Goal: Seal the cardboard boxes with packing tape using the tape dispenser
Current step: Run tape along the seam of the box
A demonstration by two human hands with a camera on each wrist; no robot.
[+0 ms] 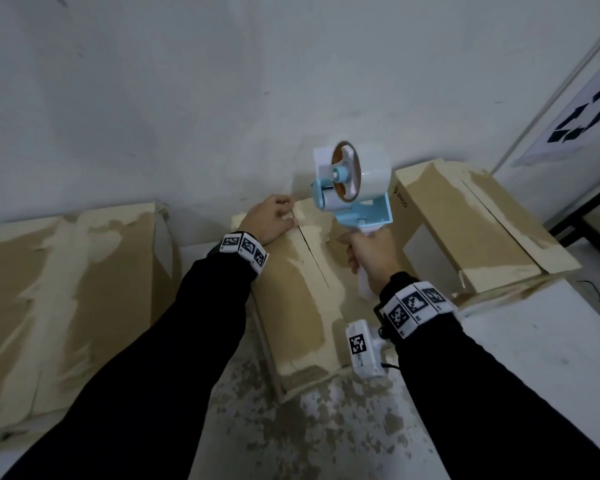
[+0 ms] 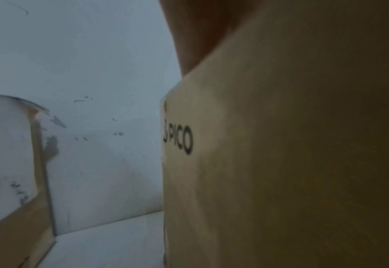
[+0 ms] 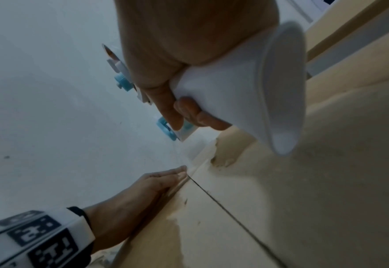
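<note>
1. Head view shows the tape dispenser (image 1: 352, 188) held up in the air above the far end of the middle cardboard box (image 1: 302, 306), at about 1 o'clock from that box's centre; I judge it is poised to come down on the far edge and start a strip along the seam (image 1: 312, 258)
2. Its frame is pale blue with a white handle, and it carries a wide roll of whitish tape (image 1: 364, 168) on a brown core; a short free end of tape appears to stand off the front roller, though I cannot tell how long it is
3. Clenched round the white handle is the right hand (image 1: 369, 254); the right wrist view shows its fingers (image 3: 202, 116) wrapped under the flared handle butt
4. Lying flat on the box's left flap at its far end, just beside the seam, is the left hand (image 1: 271, 220), with fingers near straight and grasping nothing; I judge it presses the flap down so the two flaps stay level for taping
5. The seam is a thin dark gap with no fresh tape across it, and the top is patchy where the brown paper has peeled to a paler layer
6. At 9 o'clock sits a left box (image 1: 63, 306), at 2 o'clock a right box (image 1: 471, 223), both equally scuffed, all on a white table (image 1: 541, 348) against a grey wall (image 1: 153, 98)
</note>
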